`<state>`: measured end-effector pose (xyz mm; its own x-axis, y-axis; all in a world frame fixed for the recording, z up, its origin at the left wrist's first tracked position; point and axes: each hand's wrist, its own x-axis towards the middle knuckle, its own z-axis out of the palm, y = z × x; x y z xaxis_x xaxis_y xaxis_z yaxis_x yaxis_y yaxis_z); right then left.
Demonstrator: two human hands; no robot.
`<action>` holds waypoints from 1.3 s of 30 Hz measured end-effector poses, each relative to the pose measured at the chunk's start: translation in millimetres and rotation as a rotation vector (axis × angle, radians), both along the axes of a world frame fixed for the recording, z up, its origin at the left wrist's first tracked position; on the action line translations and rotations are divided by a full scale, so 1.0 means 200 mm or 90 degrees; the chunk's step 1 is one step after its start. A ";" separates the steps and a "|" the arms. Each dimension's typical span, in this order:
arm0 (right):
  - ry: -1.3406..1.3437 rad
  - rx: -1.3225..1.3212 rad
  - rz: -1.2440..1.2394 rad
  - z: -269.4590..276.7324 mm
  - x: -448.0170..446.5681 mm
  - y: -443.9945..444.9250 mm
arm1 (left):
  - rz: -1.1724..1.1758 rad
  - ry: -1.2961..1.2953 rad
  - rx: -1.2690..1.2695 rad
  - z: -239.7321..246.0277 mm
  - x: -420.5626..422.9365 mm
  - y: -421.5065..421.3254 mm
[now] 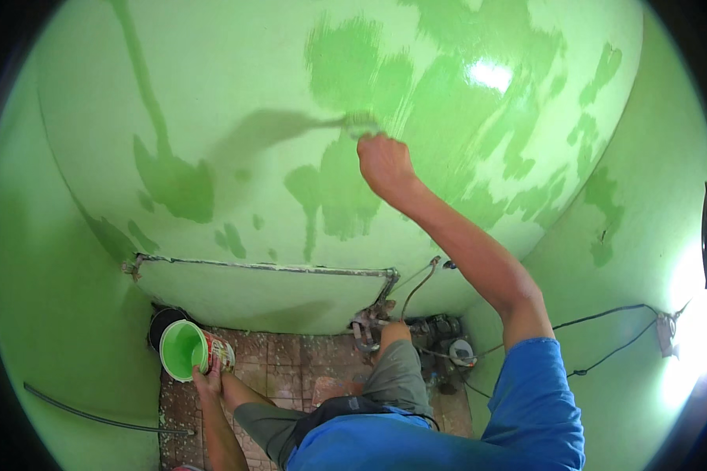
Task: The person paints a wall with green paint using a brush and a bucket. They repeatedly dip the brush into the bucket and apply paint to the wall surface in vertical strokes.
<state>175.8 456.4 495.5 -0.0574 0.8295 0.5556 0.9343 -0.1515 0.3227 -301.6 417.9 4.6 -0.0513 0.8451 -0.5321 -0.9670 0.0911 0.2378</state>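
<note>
My right hand [386, 162] is raised in front of the green wall [259, 70] and closed around the handle of a paintbrush [360, 122], whose head is blurred against the wall. Darker green patches and streaks lie around the brush and up to its right. Low on the left, my left hand [209, 377] holds a plastic paint bucket [179, 347] by its side and base. The bucket is tilted, and bright green paint shows inside it.
A pipe [271, 268] runs along the lower wall to a bend near my knee. A pump [442, 329] and a small white container [461, 352] stand at the right corner. Cables hang on the right. A black bucket [164, 324] is behind the paint bucket on the tiled floor [283, 371].
</note>
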 end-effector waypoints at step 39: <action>0.297 -0.162 -0.053 -1.37 0.15 -0.01 | -0.006 0.015 0.036 0.09 0.00 -0.06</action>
<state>206.4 454.9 220.7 0.2194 0.9323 0.2875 0.9754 -0.2026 -0.0873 -302.5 406.8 23.5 -0.0555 0.8741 -0.4826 -0.9604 0.0855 0.2652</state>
